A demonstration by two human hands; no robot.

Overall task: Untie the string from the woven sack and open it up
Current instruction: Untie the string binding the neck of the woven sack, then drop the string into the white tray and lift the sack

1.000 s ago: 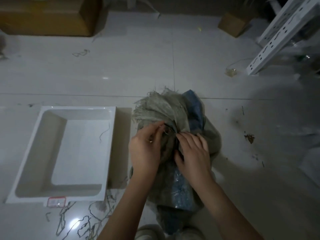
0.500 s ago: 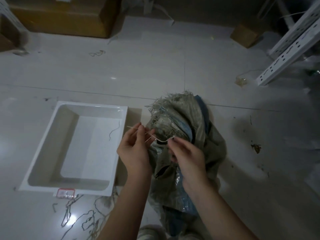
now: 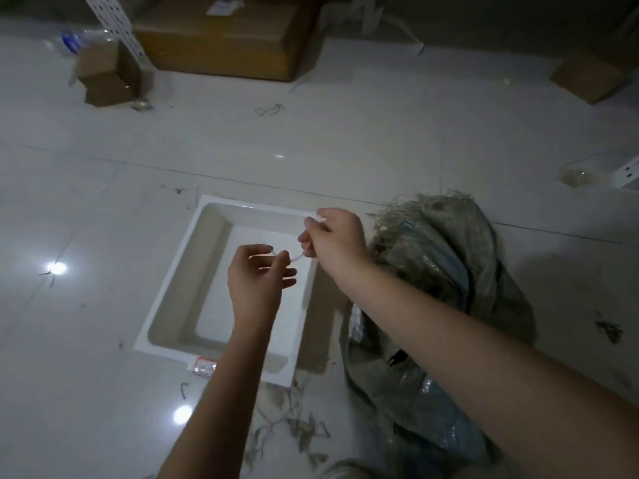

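Observation:
A grey woven sack (image 3: 446,271) with a frayed top and blue plastic inside stands on the tiled floor at the right. A short pale string (image 3: 296,256) is stretched between my two hands, away from the sack. My left hand (image 3: 257,281) pinches one end above the white tray. My right hand (image 3: 333,238) pinches the other end over the tray's far right corner, just left of the sack's frayed mouth. Neither hand touches the sack.
A white rectangular tray (image 3: 173,299) lies on the floor left of the sack. Loose string scraps (image 3: 294,426) litter the floor near me. Cardboard boxes (image 3: 224,39) and a white perforated rack post (image 3: 114,22) stand at the back.
The string has come off the sack's neck. Both hands have carried it left, from the sack to above the tray. The camera view has swung left.

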